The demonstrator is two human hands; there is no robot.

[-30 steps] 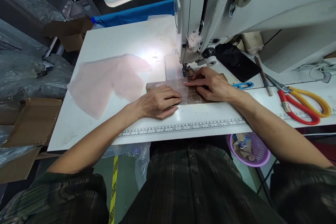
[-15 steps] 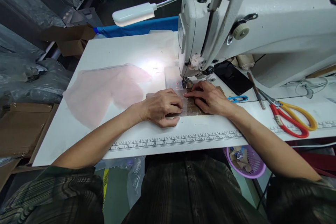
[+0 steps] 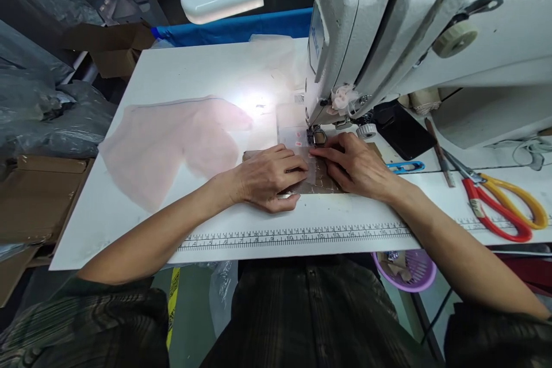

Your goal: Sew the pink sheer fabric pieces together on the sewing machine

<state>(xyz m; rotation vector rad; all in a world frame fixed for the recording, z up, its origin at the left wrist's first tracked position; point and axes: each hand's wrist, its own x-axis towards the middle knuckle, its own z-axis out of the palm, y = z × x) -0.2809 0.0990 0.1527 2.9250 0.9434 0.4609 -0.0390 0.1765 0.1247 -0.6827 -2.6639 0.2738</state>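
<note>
My left hand, fingers curled and thumb apart, holds a piece of sheer pale fabric down on the table. Across from it, my right hand pins the same fabric with its index finger stretched toward the presser foot of the white sewing machine. Both hands are just in front of the foot, over a brown, shiny-taped patch. What lies beneath my fingertips is partly hidden. A larger sheer pink fabric piece lies flat to the left.
Red-and-yellow-handled scissors, a blue thread snipper and a black phone lie on the right. A white lamp lights the table. A printed ruler runs along the front edge, above a purple basket.
The view has shifted closer to the sewing machine, which looks larger. My hands keep nearly the same place and pose by the presser foot.
</note>
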